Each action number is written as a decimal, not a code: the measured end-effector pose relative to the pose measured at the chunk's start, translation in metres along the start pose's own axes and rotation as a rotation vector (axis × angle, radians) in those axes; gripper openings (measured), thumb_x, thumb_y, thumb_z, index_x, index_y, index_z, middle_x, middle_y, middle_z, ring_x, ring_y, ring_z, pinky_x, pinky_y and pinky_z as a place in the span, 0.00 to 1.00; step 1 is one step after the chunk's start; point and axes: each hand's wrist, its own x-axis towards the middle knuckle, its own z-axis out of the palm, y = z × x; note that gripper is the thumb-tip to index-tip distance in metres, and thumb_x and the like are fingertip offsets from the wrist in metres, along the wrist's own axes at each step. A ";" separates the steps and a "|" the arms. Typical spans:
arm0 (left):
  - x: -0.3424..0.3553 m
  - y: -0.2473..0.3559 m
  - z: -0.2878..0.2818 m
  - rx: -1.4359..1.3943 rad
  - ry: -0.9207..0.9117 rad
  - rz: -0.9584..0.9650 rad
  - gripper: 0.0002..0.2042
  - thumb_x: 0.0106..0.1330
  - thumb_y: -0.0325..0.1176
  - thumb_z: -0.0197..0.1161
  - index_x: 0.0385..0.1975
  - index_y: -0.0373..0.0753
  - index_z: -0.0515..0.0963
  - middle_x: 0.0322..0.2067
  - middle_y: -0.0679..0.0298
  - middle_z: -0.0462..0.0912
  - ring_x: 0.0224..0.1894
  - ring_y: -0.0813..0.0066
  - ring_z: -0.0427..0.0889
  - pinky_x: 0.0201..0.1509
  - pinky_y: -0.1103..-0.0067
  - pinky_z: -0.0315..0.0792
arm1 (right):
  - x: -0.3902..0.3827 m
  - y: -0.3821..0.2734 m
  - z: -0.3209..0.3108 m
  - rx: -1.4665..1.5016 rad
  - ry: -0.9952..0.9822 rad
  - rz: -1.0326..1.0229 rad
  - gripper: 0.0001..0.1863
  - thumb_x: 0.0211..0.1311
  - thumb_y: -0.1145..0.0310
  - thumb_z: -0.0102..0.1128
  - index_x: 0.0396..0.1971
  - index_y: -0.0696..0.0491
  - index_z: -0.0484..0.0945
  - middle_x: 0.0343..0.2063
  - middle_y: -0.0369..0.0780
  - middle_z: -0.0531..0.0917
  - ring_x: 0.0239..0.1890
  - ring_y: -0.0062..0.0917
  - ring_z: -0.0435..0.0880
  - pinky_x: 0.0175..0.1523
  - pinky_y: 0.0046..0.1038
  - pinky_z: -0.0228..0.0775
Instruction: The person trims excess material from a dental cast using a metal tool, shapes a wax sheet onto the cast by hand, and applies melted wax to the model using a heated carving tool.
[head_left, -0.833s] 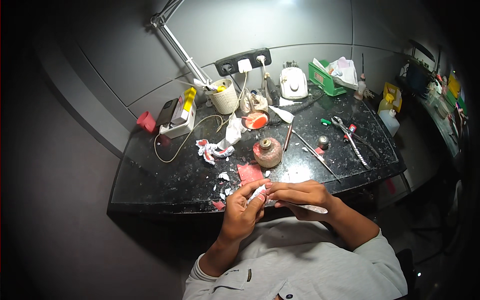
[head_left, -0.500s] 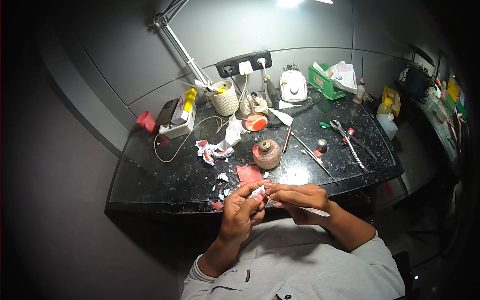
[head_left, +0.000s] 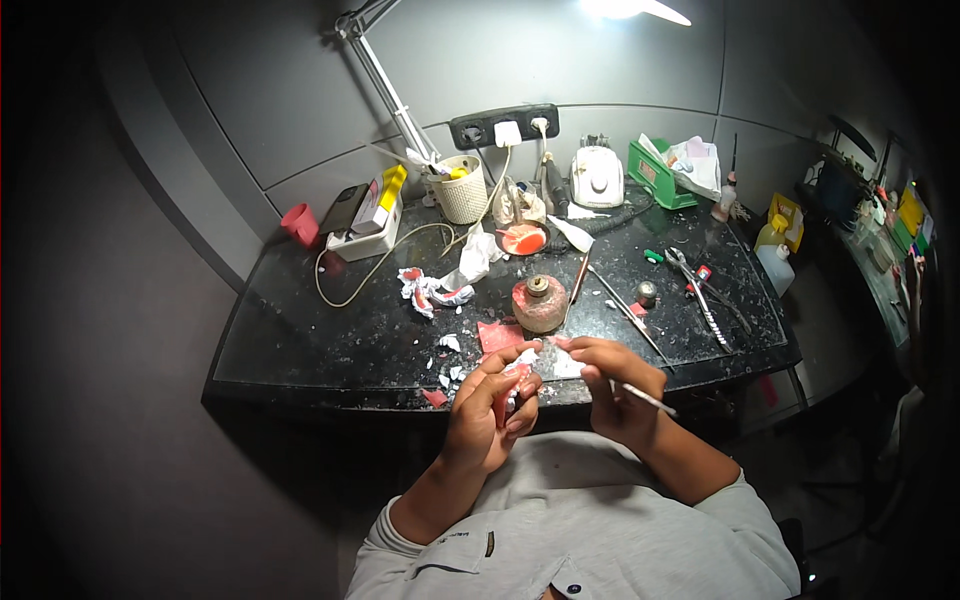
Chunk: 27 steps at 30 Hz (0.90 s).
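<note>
My left hand is closed round a small white-and-pink piece, which looks like plaster and wax; the fingers hide part of it. Just to its right, apart from the piece, my right hand grips a slim metal carving tool. The tool's pale end sticks out to the right behind the fingers, while its front end is hard to make out. Beyond the hands lie a pink wax sheet and a round, pink-stained spirit lamp.
Crumpled white-and-red scraps and white chips lie left. Past the lamp sits a dish of orange-red material. Right are a long thin tool, a small metal cup and pliers. A cable loops at left.
My right hand has drawn away to the right from the piece, carrying the tool with it. The left hand still holds the piece, now tipped more upright. The whole view has shifted slightly.
</note>
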 end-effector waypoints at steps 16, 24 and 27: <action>-0.003 0.009 0.012 -0.343 -0.006 -0.424 0.23 0.76 0.31 0.46 0.68 0.38 0.56 0.36 0.55 0.74 0.17 0.83 0.65 0.17 0.88 0.61 | 0.016 -0.006 -0.021 0.158 -0.413 0.119 0.18 0.57 0.72 0.72 0.48 0.56 0.80 0.46 0.45 0.87 0.48 0.41 0.88 0.50 0.34 0.81; -0.001 0.003 -0.011 -0.363 -0.192 -0.516 0.22 0.74 0.27 0.45 0.67 0.32 0.57 0.45 0.54 0.70 0.30 0.83 0.68 0.20 0.89 0.61 | 0.012 -0.004 -0.029 0.154 -0.546 0.151 0.17 0.55 0.73 0.74 0.46 0.53 0.83 0.42 0.44 0.88 0.39 0.36 0.90 0.42 0.31 0.82; 0.002 -0.001 -0.019 -0.376 -0.240 -0.536 0.20 0.75 0.27 0.44 0.66 0.32 0.59 0.44 0.56 0.71 0.30 0.83 0.68 0.19 0.88 0.61 | 0.009 -0.003 -0.029 0.137 -0.548 0.126 0.18 0.54 0.74 0.74 0.47 0.53 0.83 0.41 0.44 0.88 0.38 0.37 0.89 0.40 0.31 0.82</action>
